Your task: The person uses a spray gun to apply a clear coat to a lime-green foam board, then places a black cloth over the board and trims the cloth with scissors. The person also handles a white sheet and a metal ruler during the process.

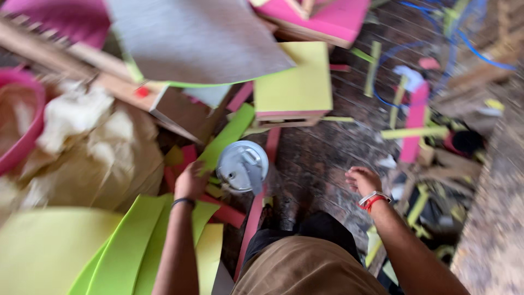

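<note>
My left hand reaches down among coloured offcuts and closes on a long green strip lying on red strips. A dark band circles that wrist. Right beside it stands a round grey metal can with a lid seen from above. My right hand hovers with fingers curled over the dark floor, holding nothing; a red and white band sits on its wrist. The frame is motion-blurred.
Yellow-green sheets lie at the lower left. A small stool with a yellow-green top stands ahead, a grey board leans above, crumpled paper and a pink tub at left, blue cable and pink and green scraps at right.
</note>
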`<state>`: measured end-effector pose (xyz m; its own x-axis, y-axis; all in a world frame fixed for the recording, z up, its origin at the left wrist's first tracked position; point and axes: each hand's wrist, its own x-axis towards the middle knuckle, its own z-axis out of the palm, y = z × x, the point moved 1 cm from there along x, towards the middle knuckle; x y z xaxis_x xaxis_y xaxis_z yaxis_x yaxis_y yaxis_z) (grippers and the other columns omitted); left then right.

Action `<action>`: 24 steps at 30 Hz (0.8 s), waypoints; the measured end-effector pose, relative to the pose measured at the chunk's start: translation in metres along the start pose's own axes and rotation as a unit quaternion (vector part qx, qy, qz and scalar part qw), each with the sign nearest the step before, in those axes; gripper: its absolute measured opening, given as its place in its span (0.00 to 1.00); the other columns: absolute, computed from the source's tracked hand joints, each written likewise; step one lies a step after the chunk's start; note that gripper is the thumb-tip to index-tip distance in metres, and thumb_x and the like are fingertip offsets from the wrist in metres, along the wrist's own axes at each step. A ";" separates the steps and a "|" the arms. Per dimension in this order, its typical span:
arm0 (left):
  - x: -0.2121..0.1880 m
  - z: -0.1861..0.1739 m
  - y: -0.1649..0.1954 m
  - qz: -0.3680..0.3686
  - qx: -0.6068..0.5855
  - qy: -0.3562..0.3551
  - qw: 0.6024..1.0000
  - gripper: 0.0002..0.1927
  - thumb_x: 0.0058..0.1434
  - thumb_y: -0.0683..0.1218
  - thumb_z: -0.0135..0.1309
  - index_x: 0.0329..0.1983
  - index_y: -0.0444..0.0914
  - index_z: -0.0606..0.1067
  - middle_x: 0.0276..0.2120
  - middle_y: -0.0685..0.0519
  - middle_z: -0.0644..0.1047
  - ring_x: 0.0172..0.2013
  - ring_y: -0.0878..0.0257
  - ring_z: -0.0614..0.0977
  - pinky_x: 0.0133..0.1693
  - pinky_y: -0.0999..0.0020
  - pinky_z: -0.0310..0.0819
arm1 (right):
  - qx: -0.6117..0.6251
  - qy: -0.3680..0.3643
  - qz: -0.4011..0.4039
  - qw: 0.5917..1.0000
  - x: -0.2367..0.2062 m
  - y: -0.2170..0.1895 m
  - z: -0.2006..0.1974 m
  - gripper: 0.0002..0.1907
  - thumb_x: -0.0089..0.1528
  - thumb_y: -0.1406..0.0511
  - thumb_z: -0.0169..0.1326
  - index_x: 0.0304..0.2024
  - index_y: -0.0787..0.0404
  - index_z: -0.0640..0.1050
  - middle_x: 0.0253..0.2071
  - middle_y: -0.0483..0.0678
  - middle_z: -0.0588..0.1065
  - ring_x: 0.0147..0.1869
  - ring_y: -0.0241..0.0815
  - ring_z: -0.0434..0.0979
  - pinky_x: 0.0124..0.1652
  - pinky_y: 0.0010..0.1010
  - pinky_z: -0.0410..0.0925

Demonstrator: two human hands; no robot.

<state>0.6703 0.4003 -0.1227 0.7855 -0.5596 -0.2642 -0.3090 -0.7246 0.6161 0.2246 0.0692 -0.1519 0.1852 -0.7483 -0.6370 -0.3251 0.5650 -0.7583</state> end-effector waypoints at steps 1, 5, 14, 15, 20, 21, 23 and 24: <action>0.014 0.032 0.054 0.096 0.009 -0.046 0.994 0.27 0.56 0.53 0.63 0.58 0.40 0.77 0.53 0.43 0.80 0.54 0.48 0.81 0.54 0.56 0.74 | 0.029 0.027 0.012 0.999 -0.002 0.001 -0.025 0.10 0.63 0.66 0.56 0.47 0.57 0.77 0.42 0.46 0.82 0.41 0.40 0.81 0.38 0.34 0.71; 0.026 0.138 0.228 0.210 0.022 -0.204 0.956 0.30 0.52 0.52 0.63 0.60 0.44 0.75 0.53 0.43 0.80 0.51 0.47 0.82 0.51 0.55 0.76 | 0.141 0.137 0.036 0.980 -0.014 0.014 -0.110 0.10 0.63 0.66 0.56 0.47 0.56 0.77 0.42 0.44 0.79 0.42 0.38 0.79 0.41 0.35 0.73; 0.026 0.243 0.345 0.289 0.105 -0.305 0.901 0.26 0.59 0.54 0.59 0.62 0.48 0.75 0.51 0.44 0.80 0.49 0.47 0.82 0.50 0.54 0.75 | 0.260 0.205 0.059 0.942 0.006 0.019 -0.236 0.14 0.61 0.64 0.57 0.49 0.58 0.79 0.40 0.44 0.78 0.41 0.41 0.76 0.35 0.36 0.70; 0.028 0.247 0.346 0.289 0.096 -0.301 0.903 0.25 0.59 0.53 0.58 0.62 0.49 0.76 0.51 0.44 0.81 0.49 0.48 0.83 0.51 0.55 0.76 | 0.258 0.203 0.077 0.941 0.010 0.017 -0.244 0.14 0.61 0.64 0.57 0.49 0.58 0.79 0.40 0.44 0.78 0.41 0.41 0.77 0.35 0.36 0.71; 0.054 0.261 0.357 0.228 0.014 -0.266 0.937 0.22 0.59 0.52 0.59 0.58 0.46 0.78 0.53 0.50 0.81 0.52 0.56 0.82 0.53 0.61 0.76 | 0.263 0.235 0.065 0.934 0.037 -0.007 -0.259 0.13 0.60 0.65 0.58 0.48 0.59 0.79 0.40 0.43 0.76 0.41 0.40 0.75 0.36 0.36 0.71; 0.061 0.262 0.361 0.226 -0.013 -0.260 0.938 0.21 0.59 0.51 0.60 0.57 0.45 0.79 0.53 0.50 0.82 0.54 0.58 0.82 0.54 0.62 0.76 | 0.264 0.238 0.061 0.933 0.043 -0.013 -0.259 0.13 0.61 0.64 0.58 0.48 0.59 0.78 0.40 0.43 0.76 0.41 0.40 0.75 0.36 0.36 0.71; 0.079 0.261 0.368 0.224 -0.017 -0.251 0.941 0.21 0.60 0.50 0.60 0.56 0.44 0.79 0.51 0.51 0.83 0.52 0.59 0.83 0.54 0.63 0.76 | 0.265 0.235 0.053 0.934 0.056 -0.026 -0.255 0.13 0.60 0.65 0.57 0.48 0.61 0.78 0.39 0.43 0.77 0.40 0.40 0.76 0.36 0.36 0.71; 0.087 0.261 0.371 0.223 -0.019 -0.248 0.943 0.20 0.60 0.50 0.60 0.56 0.44 0.79 0.50 0.51 0.84 0.52 0.60 0.84 0.54 0.64 0.76 | 0.265 0.234 0.049 0.934 0.063 -0.033 -0.253 0.13 0.60 0.66 0.57 0.47 0.62 0.78 0.39 0.43 0.77 0.40 0.40 0.77 0.35 0.36 0.71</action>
<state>0.4844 -0.0225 -0.1109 0.2318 -0.9313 -0.2809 -0.5223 -0.3627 0.7718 0.0122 -0.0844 -0.1315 -0.2881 -0.6843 -0.6698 0.2082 0.6380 -0.7414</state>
